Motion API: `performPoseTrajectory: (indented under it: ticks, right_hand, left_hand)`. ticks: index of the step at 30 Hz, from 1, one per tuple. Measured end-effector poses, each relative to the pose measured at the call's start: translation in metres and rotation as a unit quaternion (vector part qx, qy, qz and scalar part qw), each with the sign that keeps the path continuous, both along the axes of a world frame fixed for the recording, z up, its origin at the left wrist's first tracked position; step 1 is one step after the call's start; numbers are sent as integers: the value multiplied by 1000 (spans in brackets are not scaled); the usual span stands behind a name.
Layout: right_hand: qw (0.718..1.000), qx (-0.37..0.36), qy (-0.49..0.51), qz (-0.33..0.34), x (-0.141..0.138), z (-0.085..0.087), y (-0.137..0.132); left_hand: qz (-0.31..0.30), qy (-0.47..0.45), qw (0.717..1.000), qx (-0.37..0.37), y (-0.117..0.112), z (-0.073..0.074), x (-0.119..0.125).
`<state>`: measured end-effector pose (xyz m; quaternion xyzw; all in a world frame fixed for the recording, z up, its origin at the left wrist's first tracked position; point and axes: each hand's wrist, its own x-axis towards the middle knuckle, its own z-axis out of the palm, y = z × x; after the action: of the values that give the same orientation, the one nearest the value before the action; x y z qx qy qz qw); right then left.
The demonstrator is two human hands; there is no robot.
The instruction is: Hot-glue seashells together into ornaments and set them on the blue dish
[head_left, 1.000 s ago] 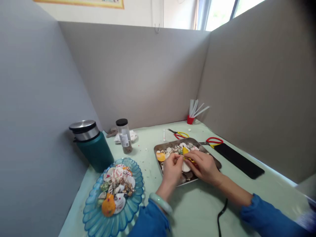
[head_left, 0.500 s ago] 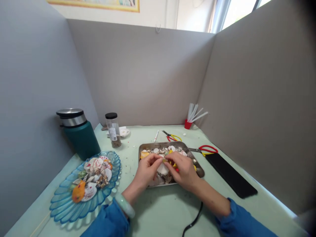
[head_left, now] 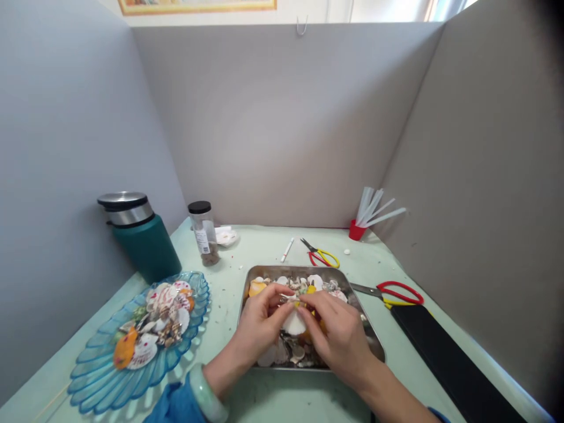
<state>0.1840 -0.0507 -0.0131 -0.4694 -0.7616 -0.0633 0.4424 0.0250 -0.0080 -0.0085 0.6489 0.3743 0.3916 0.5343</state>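
Note:
Both my hands hover over a steel tray (head_left: 374,343) filled with seashells. My left hand (head_left: 258,326) and my right hand (head_left: 339,338) meet fingertip to fingertip and pinch a small thin piece (head_left: 291,298) between them. Just below the fingers lies a white scallop shell (head_left: 294,323). An orange shell (head_left: 256,288) rests in the tray's far left corner. I cannot make out what the pinched piece is.
A blue glass dish (head_left: 101,376) of shells sits at the left, with a teal flask (head_left: 141,238) and a black-capped jar (head_left: 203,232) behind it. Red-handled scissors (head_left: 392,291), smaller yellow-handled scissors (head_left: 321,255), a pen (head_left: 287,249), a red cup of sticks (head_left: 358,229) and a black slab (head_left: 453,367) lie right. Grey partitions surround the table.
The view has swung right and dipped, so the tray and hands now sit lower and nearer. My hands stay together over the tray, still pinching the small piece.

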Motion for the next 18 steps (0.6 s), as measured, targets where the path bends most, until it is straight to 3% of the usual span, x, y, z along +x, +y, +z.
performPoseTrajectory:
  ticks: [18]
  right_hand:
    - [1000,9,-26,-2,-3,-4,-3]
  left_hand:
    - [3,-46,998,-51,-2,-1,-3]
